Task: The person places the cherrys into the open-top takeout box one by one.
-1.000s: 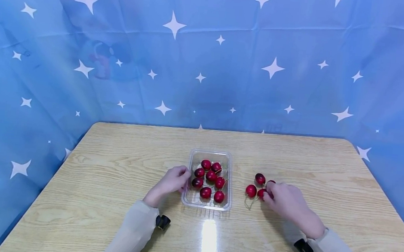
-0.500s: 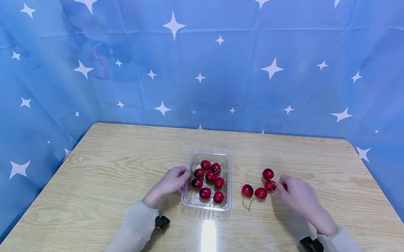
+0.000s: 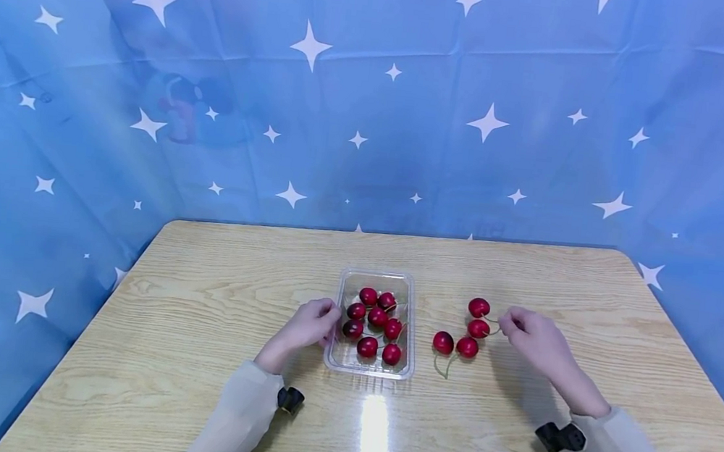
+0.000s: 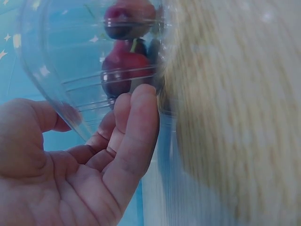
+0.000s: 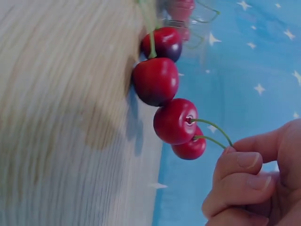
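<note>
Right hand (image 3: 534,342): its grip is narrow, with thumb and finger pinching two thin green stems (image 5: 221,128).
Stems: they look thin and bendy, so a light pinch should do; a hard tug might pull one off its fruit.
Held cherries (image 5: 174,121): they sit at the ends of those stems, to the left of the right hand. They look small, round, smooth and light, and may swing a bit. It is hard to tell if they touch the surface (image 3: 234,264).
Skin: shiny, so likely slippery; squeezing the fruit could bruise it if it is soft. The stems look like the better place to hold.
Loose cherries (image 3: 467,347): two more lie just beside the held ones, nearer the person. Their stems meet at a tip pointing toward the person, a good spot to pinch.
Clear box (image 3: 368,370): it stands left of the loose cherries, with more cherries inside. It looks thin, light and a little bendy, and could slide easily. Its rim or side seems best to hold.
Left hand (image 3: 308,325): its grip holds the left side of the box, fingers bent against the outer wall.
</note>
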Demonstrator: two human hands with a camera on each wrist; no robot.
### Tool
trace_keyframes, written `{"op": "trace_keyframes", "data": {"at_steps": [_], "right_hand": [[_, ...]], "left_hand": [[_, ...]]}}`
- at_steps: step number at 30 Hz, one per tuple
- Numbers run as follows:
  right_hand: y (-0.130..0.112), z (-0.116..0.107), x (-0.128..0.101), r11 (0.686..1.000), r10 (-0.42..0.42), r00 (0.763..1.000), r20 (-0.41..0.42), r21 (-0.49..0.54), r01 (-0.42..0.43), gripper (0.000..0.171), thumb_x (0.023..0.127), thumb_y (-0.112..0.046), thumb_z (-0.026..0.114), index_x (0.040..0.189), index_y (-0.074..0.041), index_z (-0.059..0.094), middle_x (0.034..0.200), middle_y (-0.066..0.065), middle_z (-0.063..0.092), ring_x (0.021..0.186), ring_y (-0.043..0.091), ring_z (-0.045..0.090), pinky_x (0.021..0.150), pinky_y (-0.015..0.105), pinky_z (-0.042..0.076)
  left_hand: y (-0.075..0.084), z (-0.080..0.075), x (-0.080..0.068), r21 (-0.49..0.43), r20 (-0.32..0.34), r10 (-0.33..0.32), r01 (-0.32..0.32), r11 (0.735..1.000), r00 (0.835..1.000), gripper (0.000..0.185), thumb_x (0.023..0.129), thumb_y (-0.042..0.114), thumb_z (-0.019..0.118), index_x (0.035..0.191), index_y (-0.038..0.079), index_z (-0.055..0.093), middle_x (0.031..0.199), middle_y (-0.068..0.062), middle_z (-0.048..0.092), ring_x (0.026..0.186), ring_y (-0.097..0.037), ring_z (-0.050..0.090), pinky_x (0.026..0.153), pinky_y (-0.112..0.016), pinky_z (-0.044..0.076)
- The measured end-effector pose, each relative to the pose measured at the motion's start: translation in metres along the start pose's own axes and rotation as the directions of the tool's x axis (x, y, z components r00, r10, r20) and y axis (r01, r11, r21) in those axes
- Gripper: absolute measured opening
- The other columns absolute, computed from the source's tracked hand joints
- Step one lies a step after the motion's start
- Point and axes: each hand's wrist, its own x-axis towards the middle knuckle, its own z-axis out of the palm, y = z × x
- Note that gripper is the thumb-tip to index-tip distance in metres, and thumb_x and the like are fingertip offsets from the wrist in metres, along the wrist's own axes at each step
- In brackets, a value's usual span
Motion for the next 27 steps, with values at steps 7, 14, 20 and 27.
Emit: {"op": "trace_keyframes", "data": {"at_steps": [7,14,20,27], "right_hand": [[-0.001,-0.001,0.003,0.965,0.101,0.992,0.081,0.236,-0.117,0.032,0.100,-0.020,0.041,0.073,-0.004,0.045,0.059,0.001,0.039,0.049,0.014,0.034,0.048,0.027,0.031],[-0.006,-0.002,0.003,0.905,0.133,0.979,0.151,0.384,-0.183,0.031,0.100,-0.020,0.041,0.080,0.003,0.046,0.057,0.000,0.036,0.047,0.011,0.032,0.045,0.026,0.032],[-0.009,-0.001,0.004,0.876,0.106,0.977,0.185,0.448,-0.180,0.029,0.100,-0.018,0.041,0.079,0.001,0.046,0.056,-0.001,0.035,0.046,0.011,0.031,0.045,0.026,0.031],[-0.016,0.002,0.006,0.873,0.070,0.979,0.193,0.464,-0.154,0.028,0.100,-0.020,0.042,0.079,-0.002,0.046,0.056,0.000,0.035,0.046,0.012,0.030,0.045,0.027,0.031]], "left_hand": [[0.030,-0.005,-0.017,-0.015,0.021,0.017,-0.016,1.000,1.000,0.024,0.095,0.004,0.040,0.081,-0.011,0.052,0.066,-0.010,0.053,0.055,-0.011,0.054,0.060,-0.046,0.056],[0.034,-0.006,-0.021,-0.003,0.013,0.015,-0.015,1.000,1.000,0.024,0.095,0.004,0.041,0.081,-0.011,0.053,0.066,-0.011,0.053,0.054,-0.011,0.053,0.059,-0.043,0.056],[0.017,-0.003,-0.010,0.008,-0.004,0.006,-0.006,1.000,1.000,0.024,0.096,0.008,0.042,0.081,-0.008,0.054,0.065,-0.010,0.053,0.052,-0.011,0.053,0.057,-0.042,0.056],[-0.002,0.001,0.002,0.013,-0.011,-0.002,0.002,1.000,1.000,0.026,0.097,0.012,0.043,0.079,-0.003,0.054,0.065,-0.006,0.053,0.052,-0.012,0.053,0.055,-0.039,0.055]]}}
